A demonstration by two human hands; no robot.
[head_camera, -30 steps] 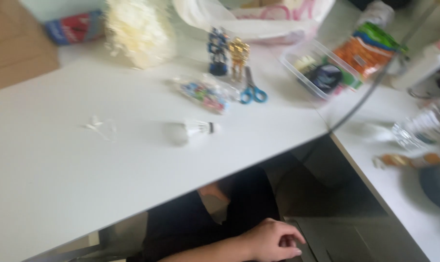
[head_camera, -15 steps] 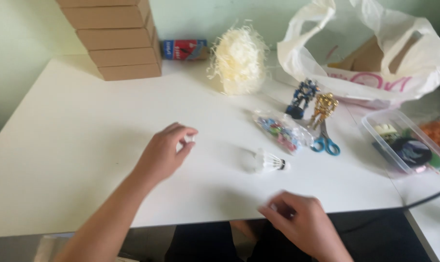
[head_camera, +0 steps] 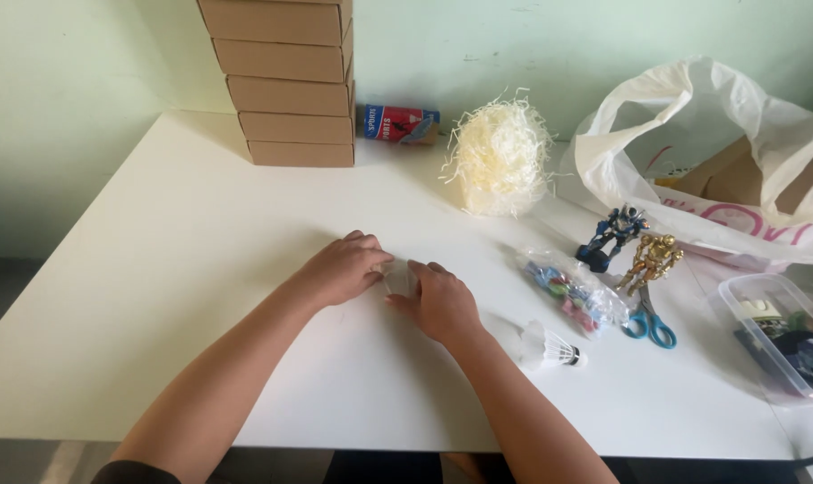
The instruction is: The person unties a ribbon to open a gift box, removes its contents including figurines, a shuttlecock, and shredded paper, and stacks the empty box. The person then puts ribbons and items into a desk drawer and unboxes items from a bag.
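My left hand (head_camera: 342, 267) and my right hand (head_camera: 442, 300) meet at the middle of the white table (head_camera: 155, 296). Both rest on the tabletop with fingers curled. Between their fingertips sits a small clear plastic piece (head_camera: 397, 276), pinched from both sides and mostly hidden by the fingers. A white shuttlecock (head_camera: 550, 348) lies on its side just right of my right wrist, apart from it.
Right of the hands lie a clear bag of colourful bits (head_camera: 572, 291), blue-handled scissors (head_camera: 650, 324), a blue figure (head_camera: 610, 235) and a gold figure (head_camera: 654, 260). Further off are shredded paper (head_camera: 498, 159), a white plastic bag (head_camera: 720, 170), stacked cardboard boxes (head_camera: 285, 81), a red-blue tube (head_camera: 399, 123) and a clear container (head_camera: 778, 345).
My right hand rose from the table's front edge to the middle and joined my left hand at the small clear piece. The view swung left and steadied.
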